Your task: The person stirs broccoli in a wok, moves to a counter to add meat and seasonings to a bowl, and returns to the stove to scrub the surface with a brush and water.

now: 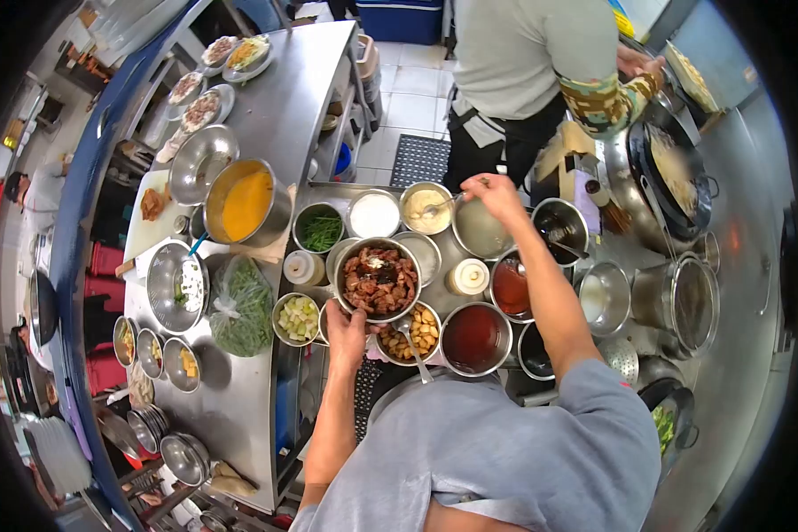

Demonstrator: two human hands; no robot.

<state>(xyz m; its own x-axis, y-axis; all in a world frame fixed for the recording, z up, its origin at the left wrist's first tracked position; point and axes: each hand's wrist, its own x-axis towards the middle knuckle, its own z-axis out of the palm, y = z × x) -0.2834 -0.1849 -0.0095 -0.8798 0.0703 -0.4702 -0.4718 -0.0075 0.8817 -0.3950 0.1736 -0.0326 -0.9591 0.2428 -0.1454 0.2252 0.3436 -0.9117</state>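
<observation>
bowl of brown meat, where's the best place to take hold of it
Probably the near rim of the bowl of brown meat, from the person's side: the left hand already grips there. Other containers crowd the far and side edges, and the contents sit heaped, so keep it level.

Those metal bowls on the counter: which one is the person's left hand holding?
The bowl of brown meat pieces. The left hand grips its near rim; the other bowls around it, such as the dark red sauce bowl, sit untouched.
</observation>
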